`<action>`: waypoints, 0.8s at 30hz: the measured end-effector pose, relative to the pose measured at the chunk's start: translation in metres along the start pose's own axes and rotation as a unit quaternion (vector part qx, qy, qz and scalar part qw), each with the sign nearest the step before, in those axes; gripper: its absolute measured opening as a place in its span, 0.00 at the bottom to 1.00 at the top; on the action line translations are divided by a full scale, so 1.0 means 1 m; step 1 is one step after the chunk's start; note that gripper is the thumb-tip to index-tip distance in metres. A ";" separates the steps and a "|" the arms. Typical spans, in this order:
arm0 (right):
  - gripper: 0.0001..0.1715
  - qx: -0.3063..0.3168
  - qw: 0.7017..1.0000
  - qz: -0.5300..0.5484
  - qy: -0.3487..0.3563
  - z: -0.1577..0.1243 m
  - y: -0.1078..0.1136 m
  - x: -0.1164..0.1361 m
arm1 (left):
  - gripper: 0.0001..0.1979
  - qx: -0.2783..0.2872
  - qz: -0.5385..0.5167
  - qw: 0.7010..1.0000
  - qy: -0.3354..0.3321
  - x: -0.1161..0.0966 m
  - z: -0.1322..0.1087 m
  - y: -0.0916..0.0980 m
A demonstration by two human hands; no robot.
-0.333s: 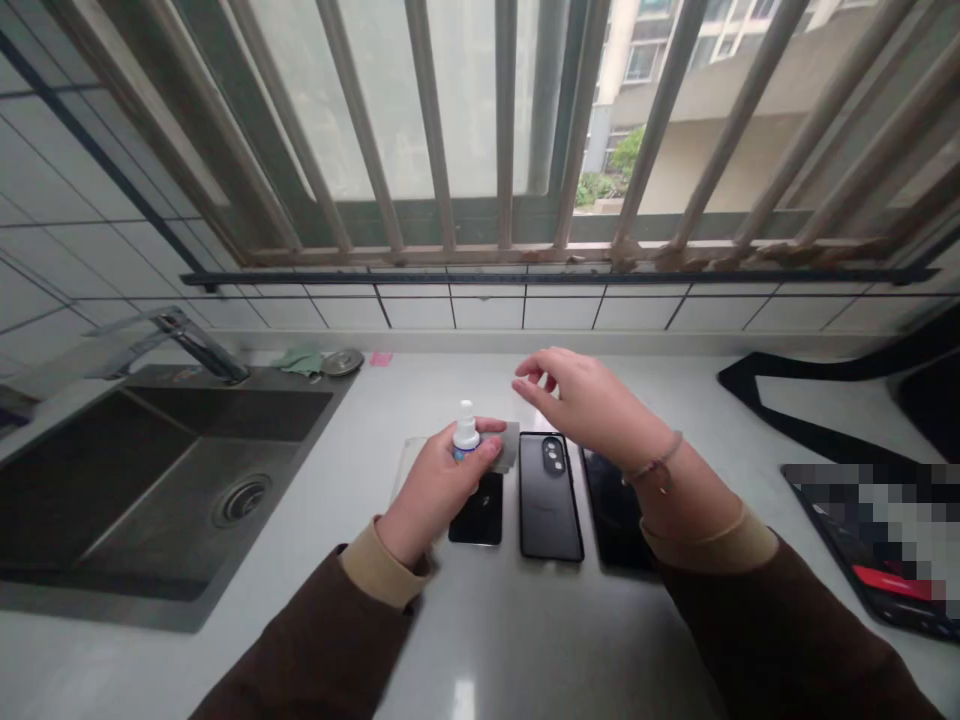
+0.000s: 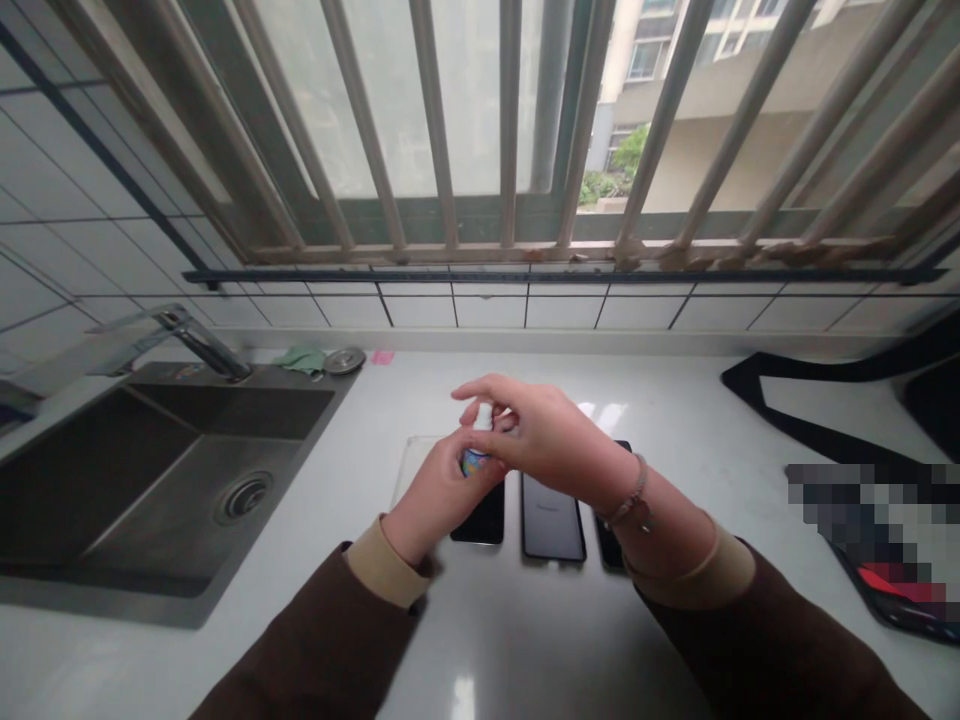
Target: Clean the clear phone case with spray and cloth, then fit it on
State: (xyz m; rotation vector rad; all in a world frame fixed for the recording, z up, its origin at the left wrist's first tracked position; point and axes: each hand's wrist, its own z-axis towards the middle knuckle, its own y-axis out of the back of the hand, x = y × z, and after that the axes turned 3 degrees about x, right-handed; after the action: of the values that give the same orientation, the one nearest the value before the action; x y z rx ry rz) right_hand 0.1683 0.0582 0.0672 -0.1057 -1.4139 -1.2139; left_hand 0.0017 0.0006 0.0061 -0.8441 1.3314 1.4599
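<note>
A small spray bottle (image 2: 475, 462) with a white top and a blue patterned label stands upright in my left hand (image 2: 437, 490), whose fingers are wrapped round its body. My right hand (image 2: 536, 425) reaches over from the right, thumb and fingers closing about the white top, the index finger stretched past it. Below the hands lie a black phone (image 2: 480, 522), partly covered, a dark phone in a case (image 2: 553, 525) and another dark device (image 2: 611, 540) mostly under my right wrist. The grey cloth is almost wholly hidden behind my hands.
To the left is a steel sink (image 2: 176, 480) with a faucet (image 2: 199, 345). A green cloth (image 2: 301, 360), a metal drain cover (image 2: 344, 361) and a pink slip (image 2: 382, 357) lie behind it. A black strap (image 2: 814, 370) and a blurred-out dark item (image 2: 892, 600) are at right.
My right hand has moved left and down to the bottle's white top. It now covers part of the phones. The bottle in my left hand has shifted slightly right.
</note>
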 end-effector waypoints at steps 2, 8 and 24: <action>0.27 -0.051 0.998 0.047 -0.003 0.000 0.008 -0.001 | 0.25 0.039 -0.054 0.998 -0.015 0.000 -0.001 0.001; 0.26 -0.123 0.987 0.104 0.020 -0.003 0.014 0.000 | 0.26 0.061 -0.079 0.995 0.014 0.009 -0.002 -0.003; 0.46 -0.030 0.999 0.010 0.014 -0.003 -0.013 -0.008 | 0.15 0.007 -0.046 0.999 0.017 0.011 0.003 -0.005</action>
State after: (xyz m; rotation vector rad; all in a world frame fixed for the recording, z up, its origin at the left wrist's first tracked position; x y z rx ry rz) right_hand 0.1640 0.0546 0.0531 -0.1439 -1.3490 -1.2363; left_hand 0.0032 0.0051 -0.0049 -0.9131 1.3095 1.3675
